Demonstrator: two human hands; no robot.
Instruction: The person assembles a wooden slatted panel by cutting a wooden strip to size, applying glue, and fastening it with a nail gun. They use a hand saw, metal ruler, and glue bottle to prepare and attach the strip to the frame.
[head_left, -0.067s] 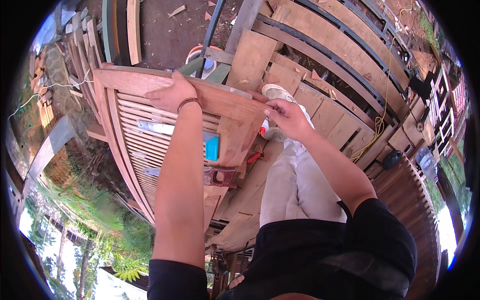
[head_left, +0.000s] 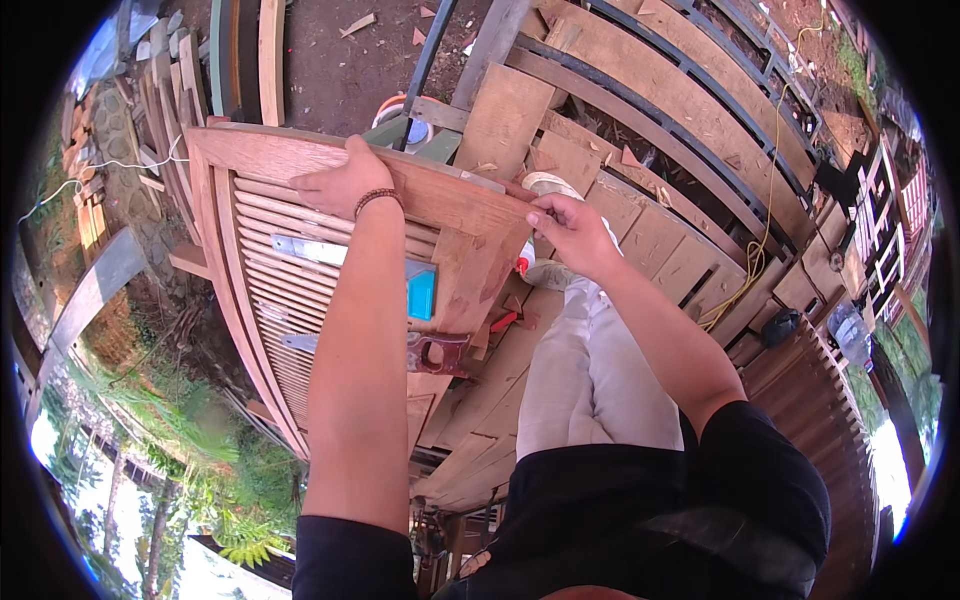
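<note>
A louvred wooden panel [head_left: 265, 268] with a curved outer frame lies tilted in front of me on the left. My left hand [head_left: 345, 186] rests on its far rail [head_left: 440, 192], fingers stretched along the wood and thumb toward the far edge. At the rail's right end, my right hand [head_left: 572, 235] is closed in a pinch by the corner. A thin reddish-brown strip [head_left: 517, 190] runs toward those fingertips; whether they grip it is unclear. A try square with a turquoise stock [head_left: 421, 294] lies on the slats. Nearer sits a handsaw [head_left: 440, 353], its blade partly hidden under my left forearm.
My legs and shoes stand on a plank platform [head_left: 625, 210] right of the panel. Beyond the rail is a bucket [head_left: 418, 131]. A yellow cord [head_left: 752, 262] trails down the right side. Stacked boards [head_left: 243, 60] stand far left, and a red-handled tool [head_left: 505, 321] lies beside the panel.
</note>
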